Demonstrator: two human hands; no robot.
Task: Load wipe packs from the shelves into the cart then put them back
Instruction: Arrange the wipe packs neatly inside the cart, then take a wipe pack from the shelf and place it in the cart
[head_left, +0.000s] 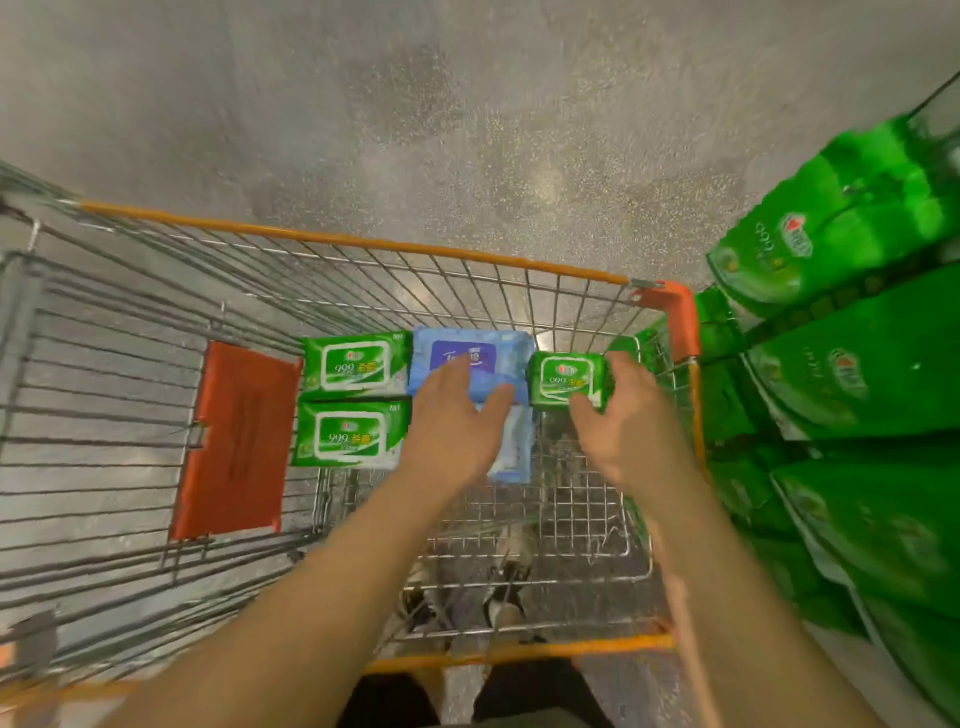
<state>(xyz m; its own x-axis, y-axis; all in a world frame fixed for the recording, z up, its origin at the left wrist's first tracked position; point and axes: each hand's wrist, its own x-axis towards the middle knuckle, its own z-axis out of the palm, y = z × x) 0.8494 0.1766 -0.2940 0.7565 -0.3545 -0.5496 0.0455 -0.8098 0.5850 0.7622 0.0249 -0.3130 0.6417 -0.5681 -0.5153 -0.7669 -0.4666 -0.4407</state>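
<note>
Right now your right hand (621, 410) pinches a small green pack (569, 381) by its near right corner, thumb on the near edge and fingers curled over the far right edge. The pack sits low in the cart (363, 244), at the right end of the row, just beside the blue pack (470, 358); whether it rests on the wire floor or hangs just above it, you cannot tell.

Your left hand (457, 410) lies open over the blue pack, fingers straight and spread, thumb out toward the green one. It grips nothing.

Expect these packs to be light and soft: film wrap over damp wipes, so they will likely sag if lifted by one corner, and the glossy film may slip. A better hold is probably across the short width, thumb on one long edge and fingers on the other, keeping off the lid flap on top.

Two more green packs (353, 402) lie flat to the left of the blue one, one behind the other, well within reach of your left hand. Shelf stock (857, 374) stands close on your right, just outside the cart's wall.
</note>
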